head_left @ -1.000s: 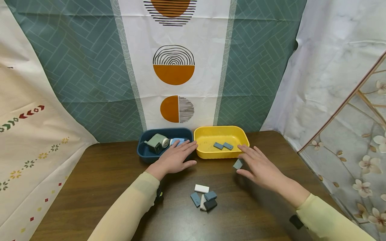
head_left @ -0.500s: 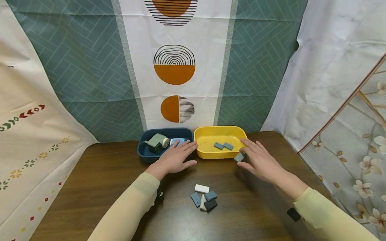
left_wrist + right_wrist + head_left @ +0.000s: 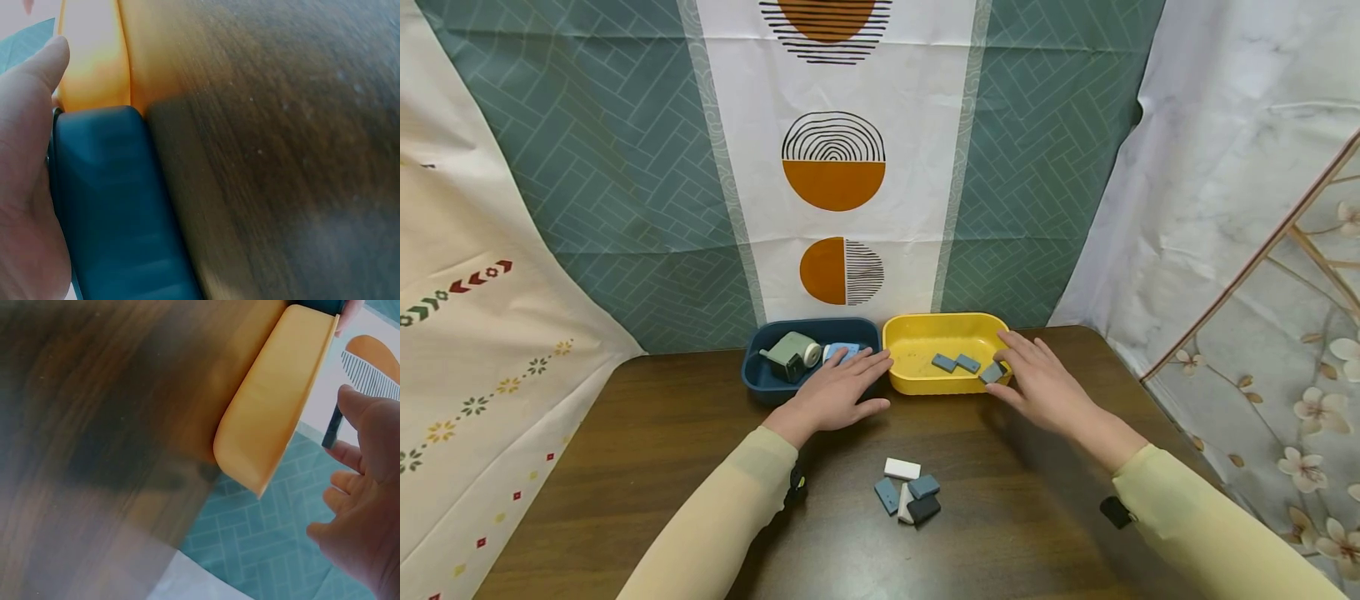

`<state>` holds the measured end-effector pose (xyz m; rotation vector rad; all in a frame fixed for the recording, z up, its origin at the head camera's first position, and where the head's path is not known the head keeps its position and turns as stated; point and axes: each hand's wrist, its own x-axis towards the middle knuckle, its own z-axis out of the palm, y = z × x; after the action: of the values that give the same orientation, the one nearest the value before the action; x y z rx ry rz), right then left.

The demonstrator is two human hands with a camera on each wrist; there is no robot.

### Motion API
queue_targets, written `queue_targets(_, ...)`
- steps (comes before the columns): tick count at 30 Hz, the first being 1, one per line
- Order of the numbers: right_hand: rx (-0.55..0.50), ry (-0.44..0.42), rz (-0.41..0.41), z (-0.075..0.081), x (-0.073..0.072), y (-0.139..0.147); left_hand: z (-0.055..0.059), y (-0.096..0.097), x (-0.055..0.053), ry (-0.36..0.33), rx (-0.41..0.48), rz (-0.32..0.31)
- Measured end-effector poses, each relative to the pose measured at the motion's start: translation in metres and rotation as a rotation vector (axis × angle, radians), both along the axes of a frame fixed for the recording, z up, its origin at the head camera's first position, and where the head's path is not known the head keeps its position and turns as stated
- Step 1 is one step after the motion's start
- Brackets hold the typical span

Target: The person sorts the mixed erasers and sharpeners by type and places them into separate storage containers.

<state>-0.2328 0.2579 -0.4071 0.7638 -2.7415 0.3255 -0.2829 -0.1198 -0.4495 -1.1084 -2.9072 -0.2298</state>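
My right hand [image 3: 1048, 387] pinches a small grey-blue rectangular block [image 3: 992, 372] between thumb and finger, over the front right rim of the yellow bin [image 3: 932, 387]. In the right wrist view, the pinched block [image 3: 333, 428] shows edge-on, above the bin's wall [image 3: 269, 400]. Two similar grey-blue blocks [image 3: 967, 363] lie inside that bin. My left hand [image 3: 838, 390] stretches its fingers over the right front of the dark blue bin [image 3: 760, 387]; whether it touches the rim I cannot tell. In the left wrist view its thumb [image 3: 50, 62] is straight.
Several white, grey-blue and black blocks [image 3: 923, 508] lie clustered on the brown table [image 3: 662, 467]. Inside the blue bin are a grey-green object [image 3: 793, 348] with a white round end, a black piece and a light blue item. Patterned cloths [image 3: 625, 167] hang behind.
My right hand has moved up and slightly left, carrying the block from in front of the yellow bin to over its rim. My left hand has stayed in place.
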Motion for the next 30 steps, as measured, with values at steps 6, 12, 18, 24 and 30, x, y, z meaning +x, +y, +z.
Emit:
queue_targets(6,-0.008,0.005,-0.009,-0.001,-0.010,-0.005,0.000,0.000,0.000,-0.011,0.017,-0.002)
queue_targets(12,-0.012,-0.028,-0.041,0.001,-0.020,-0.009,-0.001,-0.001,-0.001,-0.005,0.011,-0.001)
queue_targets(18,0.004,-0.065,-0.081,0.000,-0.030,-0.011,-0.003,-0.001,-0.003,-0.005,-0.013,0.004)
queue_targets(24,-0.002,-0.077,-0.103,-0.002,-0.038,-0.014,-0.004,-0.001,-0.004,-0.005,-0.007,0.003)
queue_targets(30,0.005,-0.106,-0.131,-0.003,-0.044,-0.016,-0.003,0.000,-0.003,-0.011,0.002,0.006)
